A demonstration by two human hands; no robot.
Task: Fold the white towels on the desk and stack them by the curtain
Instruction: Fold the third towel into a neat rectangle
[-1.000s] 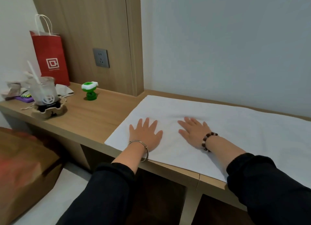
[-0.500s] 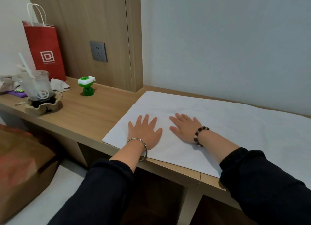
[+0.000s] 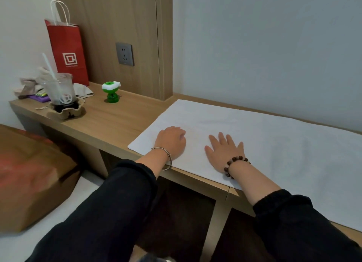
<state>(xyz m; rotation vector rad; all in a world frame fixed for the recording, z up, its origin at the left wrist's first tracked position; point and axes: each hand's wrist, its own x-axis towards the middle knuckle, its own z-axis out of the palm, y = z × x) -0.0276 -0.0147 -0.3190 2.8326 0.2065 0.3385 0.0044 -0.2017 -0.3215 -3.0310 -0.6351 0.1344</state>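
**Towel spread flat, fold not yet begun**

The white towel point(image 3: 274, 144) lies open across the wooden desk point(image 3: 113, 120), its left end near the middle of the desktop and its right end running out of view. Its near edge lies right along the desk's front lip, which is where I'd expect trouble. A tug toward the body could slide the cloth over the lip and off the desk.

The second risk is bunching. If one hand drags fabric while the other pins it, a ridge will rise between them and get pressed into the fold. A wide sweep leftward could also reach the drink cup point(image 3: 60, 89) with its straw, though it stands well apart from the towel. No curtain shows from here, so the stacking spot is unknown.

Both arms reach forward in dark sleeves, with both hands on the towel's left part. The left hand point(image 3: 170, 142) rests near the towel's left end with knuckles up and fingers curled under. Whether it pinches cloth beneath, I cannot tell. The right hand point(image 3: 225, 151) lies palm down just beside it, fingers straight and spread, pressing the towel and gripping nothing.
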